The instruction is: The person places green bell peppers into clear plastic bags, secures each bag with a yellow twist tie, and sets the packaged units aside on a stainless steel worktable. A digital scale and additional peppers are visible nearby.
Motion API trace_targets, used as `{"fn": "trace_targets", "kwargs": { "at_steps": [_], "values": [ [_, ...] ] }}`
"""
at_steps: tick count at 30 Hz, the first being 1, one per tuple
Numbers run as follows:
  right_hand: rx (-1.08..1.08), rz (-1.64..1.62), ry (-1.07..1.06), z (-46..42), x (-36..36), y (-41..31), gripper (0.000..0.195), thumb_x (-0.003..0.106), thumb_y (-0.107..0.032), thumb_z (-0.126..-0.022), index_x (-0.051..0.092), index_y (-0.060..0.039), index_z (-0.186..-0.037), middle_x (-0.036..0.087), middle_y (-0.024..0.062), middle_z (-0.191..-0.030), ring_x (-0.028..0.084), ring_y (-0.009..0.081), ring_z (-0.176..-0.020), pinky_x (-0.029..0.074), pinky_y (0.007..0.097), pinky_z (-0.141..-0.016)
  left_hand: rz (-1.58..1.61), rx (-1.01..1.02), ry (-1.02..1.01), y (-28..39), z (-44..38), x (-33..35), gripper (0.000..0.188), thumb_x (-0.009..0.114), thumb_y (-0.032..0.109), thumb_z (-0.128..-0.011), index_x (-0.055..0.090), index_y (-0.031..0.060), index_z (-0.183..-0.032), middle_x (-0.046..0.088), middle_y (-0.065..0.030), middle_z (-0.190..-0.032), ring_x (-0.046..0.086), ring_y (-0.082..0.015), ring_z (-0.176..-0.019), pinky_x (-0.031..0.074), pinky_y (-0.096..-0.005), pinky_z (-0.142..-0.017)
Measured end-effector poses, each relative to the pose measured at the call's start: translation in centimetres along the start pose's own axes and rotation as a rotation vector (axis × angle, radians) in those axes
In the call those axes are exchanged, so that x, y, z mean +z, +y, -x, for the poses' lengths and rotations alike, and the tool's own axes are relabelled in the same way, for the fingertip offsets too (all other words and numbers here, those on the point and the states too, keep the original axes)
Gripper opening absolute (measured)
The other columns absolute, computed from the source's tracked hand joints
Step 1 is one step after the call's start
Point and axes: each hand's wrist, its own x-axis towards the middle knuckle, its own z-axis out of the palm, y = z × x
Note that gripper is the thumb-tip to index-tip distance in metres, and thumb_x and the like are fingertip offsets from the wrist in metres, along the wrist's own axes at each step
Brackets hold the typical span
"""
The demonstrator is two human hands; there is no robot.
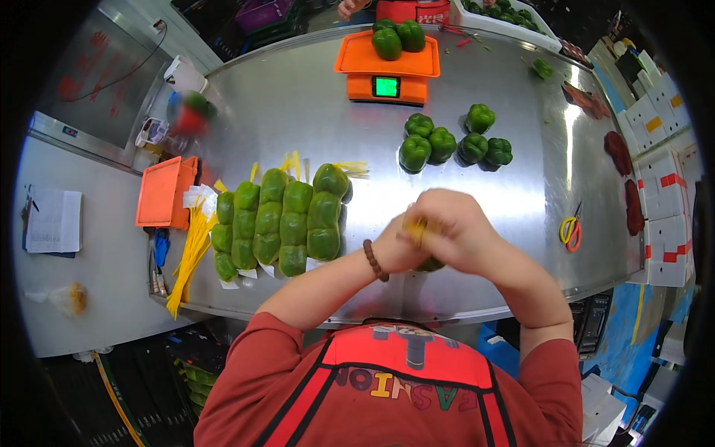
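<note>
My left hand (394,246), with a brown bead bracelet at the wrist, meets my right hand (455,223) above the near part of the steel table (268,123). My right fingers close on a yellow strip (418,229), blurred by motion. The left fingers are mostly hidden behind the right hand. Under the hands a green bell pepper (429,265) shows only in part. To the left lie several wrapped rows of green bell peppers (268,215), with yellow ends at the far side and white tags at the near side. Loose green bell peppers (441,145) sit beyond my hands.
An orange digital scale (387,70) carries three peppers (388,43) at the back. Scissors (571,230) lie at the right. A bundle of yellow strips (190,260) and an orange tray (163,193) are at the left. Another person's hand (352,8) shows beyond the far edge.
</note>
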Motion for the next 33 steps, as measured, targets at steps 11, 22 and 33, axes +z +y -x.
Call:
{"fn": "trace_targets", "kwargs": {
  "at_steps": [11,22,33],
  "values": [
    [0.402,0.660,-0.078,11.4,6.6,13.8,0.077,0.078,-0.033,-0.061,0.043,-0.0061,-0.126,0.049,0.0145,-0.120,0.047,0.0305,-0.110,0.040,0.0409,-0.091,0.803,-0.858,0.803,-16.6,6.6,2.9,0.042,0.038,0.034,-0.097,0.062,0.0002,-0.096,0.063,-0.0089,-0.089,0.059,-0.0176,-0.080,0.049,-0.0316,-0.075],
    [0.218,0.686,-0.069,13.8,7.5,16.1,0.085,0.078,-0.029,-0.059,0.038,-0.0075,-0.130,0.045,0.0128,-0.123,0.048,0.0290,-0.108,0.041,0.0393,-0.087,0.653,-0.875,0.810,-18.2,6.7,2.4,0.046,0.035,0.038,-0.097,0.062,0.0017,-0.096,0.062,-0.0090,-0.089,0.059,-0.0179,-0.079,0.049,-0.0300,-0.074],
    [0.149,0.348,0.217,6.8,7.4,11.1,0.089,0.080,-0.038,-0.055,0.040,-0.0030,-0.126,0.048,0.0168,-0.121,0.046,0.0337,-0.111,0.038,0.0418,-0.092,0.771,-0.332,0.410,-6.3,2.4,-0.2,0.044,0.032,0.033,-0.098,0.058,0.0016,-0.082,0.062,-0.0119,-0.094,0.054,-0.0223,-0.098,0.040,-0.0355,-0.092]
  ]
}}
